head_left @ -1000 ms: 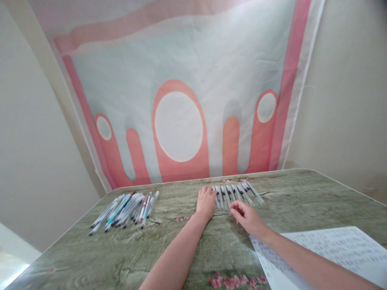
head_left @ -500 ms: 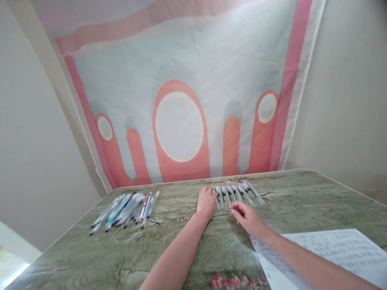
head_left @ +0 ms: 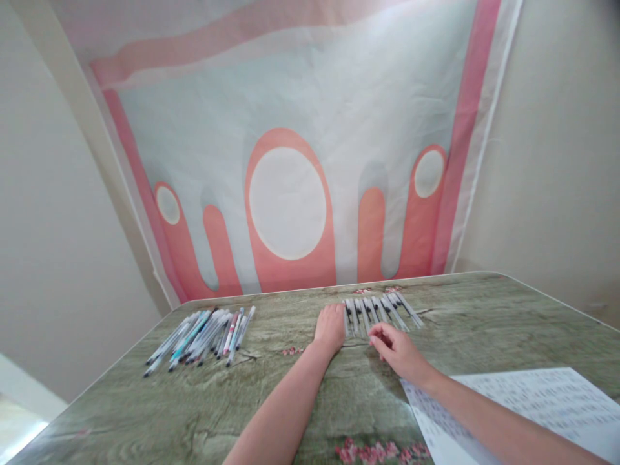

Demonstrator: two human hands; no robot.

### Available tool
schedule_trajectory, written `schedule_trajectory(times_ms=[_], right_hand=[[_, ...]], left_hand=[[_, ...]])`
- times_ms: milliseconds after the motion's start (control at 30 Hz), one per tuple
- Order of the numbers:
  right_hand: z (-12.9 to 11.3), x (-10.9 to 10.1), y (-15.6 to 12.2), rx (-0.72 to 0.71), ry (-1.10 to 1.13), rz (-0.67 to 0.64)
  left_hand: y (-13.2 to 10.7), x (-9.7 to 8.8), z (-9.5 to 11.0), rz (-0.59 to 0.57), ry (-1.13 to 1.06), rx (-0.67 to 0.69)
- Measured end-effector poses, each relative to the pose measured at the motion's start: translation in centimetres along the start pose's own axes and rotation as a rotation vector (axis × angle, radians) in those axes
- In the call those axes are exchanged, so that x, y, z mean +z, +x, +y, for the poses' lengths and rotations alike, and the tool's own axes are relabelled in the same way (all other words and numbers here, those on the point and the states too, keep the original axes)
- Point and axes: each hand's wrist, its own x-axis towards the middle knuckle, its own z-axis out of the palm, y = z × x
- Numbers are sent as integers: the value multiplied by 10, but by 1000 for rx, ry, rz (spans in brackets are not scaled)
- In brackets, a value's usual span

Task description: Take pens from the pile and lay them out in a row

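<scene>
A row of several grey-and-black pens (head_left: 380, 311) lies side by side on the green patterned table (head_left: 271, 400), near its far edge. My left hand (head_left: 330, 328) rests flat at the left end of the row, fingers together and stretched forward, touching the leftmost pen. My right hand (head_left: 396, 347) lies just in front of the row with the fingers loosely curled and the fingertips at the near ends of the pens; nothing shows in its grasp.
A second, looser pile of pens (head_left: 202, 334), some teal and pink, lies to the left. A printed white sheet (head_left: 533, 407) lies at the near right under my right forearm. A pink and pale-blue cloth (head_left: 290, 161) hangs on the wall behind.
My left hand's fingers have flattened and slid slightly back along the row's left end. The right hand has barely moved.
</scene>
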Motion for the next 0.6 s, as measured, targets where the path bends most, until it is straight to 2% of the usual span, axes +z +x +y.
schedule_trajectory(times_ms=[600], right_hand=[[-4, 0, -1, 24, 14, -4]], left_hand=[[-1, -4, 0, -48, -55, -48]])
